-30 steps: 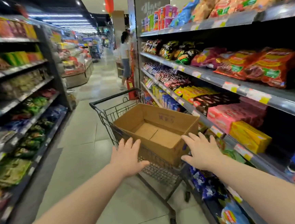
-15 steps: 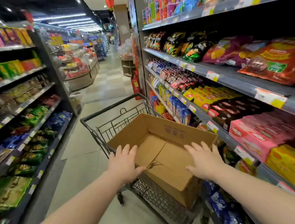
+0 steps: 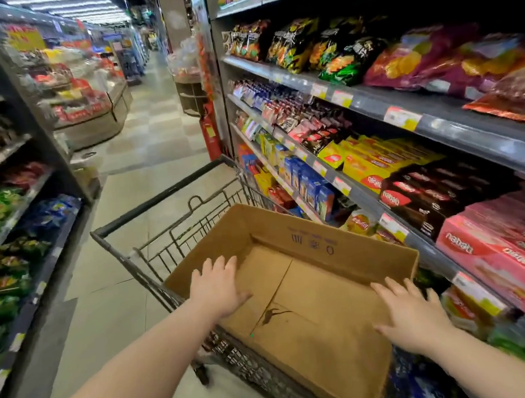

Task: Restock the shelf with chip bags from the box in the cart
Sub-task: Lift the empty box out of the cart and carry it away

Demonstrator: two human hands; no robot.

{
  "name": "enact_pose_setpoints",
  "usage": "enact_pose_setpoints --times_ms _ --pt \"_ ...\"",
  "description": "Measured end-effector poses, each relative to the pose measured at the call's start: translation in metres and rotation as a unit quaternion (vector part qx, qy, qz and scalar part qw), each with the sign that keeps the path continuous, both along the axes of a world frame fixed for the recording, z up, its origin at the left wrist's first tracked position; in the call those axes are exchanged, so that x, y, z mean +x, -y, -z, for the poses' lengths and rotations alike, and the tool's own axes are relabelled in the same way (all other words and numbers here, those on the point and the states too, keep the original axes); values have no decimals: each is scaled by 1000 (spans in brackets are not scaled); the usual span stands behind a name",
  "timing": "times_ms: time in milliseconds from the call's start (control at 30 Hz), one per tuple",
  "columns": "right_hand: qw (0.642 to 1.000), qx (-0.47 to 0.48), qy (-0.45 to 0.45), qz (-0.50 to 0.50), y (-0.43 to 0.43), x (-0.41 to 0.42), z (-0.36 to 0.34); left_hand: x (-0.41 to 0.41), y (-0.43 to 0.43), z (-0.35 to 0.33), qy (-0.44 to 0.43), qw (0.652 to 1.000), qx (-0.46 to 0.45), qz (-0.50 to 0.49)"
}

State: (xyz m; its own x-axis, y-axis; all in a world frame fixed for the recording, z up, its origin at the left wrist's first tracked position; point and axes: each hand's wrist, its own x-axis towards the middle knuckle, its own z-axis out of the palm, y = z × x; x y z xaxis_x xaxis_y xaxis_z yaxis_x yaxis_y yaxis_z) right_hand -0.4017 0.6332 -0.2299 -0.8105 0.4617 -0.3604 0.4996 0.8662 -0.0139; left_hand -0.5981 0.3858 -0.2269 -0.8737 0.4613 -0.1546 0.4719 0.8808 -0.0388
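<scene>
While both hands are reaching over the empty box [image 3: 310, 293], restocking looks finished.
Left hand [image 3: 218, 286] and right hand [image 3: 412, 315] are hovering spread open, gripping nothing, box sitting in the cart [image 3: 160, 207]; chip bags [image 3: 331, 51] are lying on the shelf [image 3: 370, 100]. Next probably calls for grasping the box rims. Versus earlier, the view is sitting closer.

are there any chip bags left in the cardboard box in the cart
No, the cardboard box in the cart shows only its bare brown bottom, with the left hand and right hand spread open at its rim.
</scene>
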Motion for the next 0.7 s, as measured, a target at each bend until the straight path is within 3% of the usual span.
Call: enact_pose_setpoints --times_ms 333,500,700 --pt "973 -70 56 213 -9 -73 52 -193 -13 56 69 996 -43 29" --pt "953 -104 73 274 -8 -90 72 -253 -22 77 102 994 -46 -10" --pt "938 -33 36 344 -12 -100 81 -290 -33 101 171 983 20 -56"
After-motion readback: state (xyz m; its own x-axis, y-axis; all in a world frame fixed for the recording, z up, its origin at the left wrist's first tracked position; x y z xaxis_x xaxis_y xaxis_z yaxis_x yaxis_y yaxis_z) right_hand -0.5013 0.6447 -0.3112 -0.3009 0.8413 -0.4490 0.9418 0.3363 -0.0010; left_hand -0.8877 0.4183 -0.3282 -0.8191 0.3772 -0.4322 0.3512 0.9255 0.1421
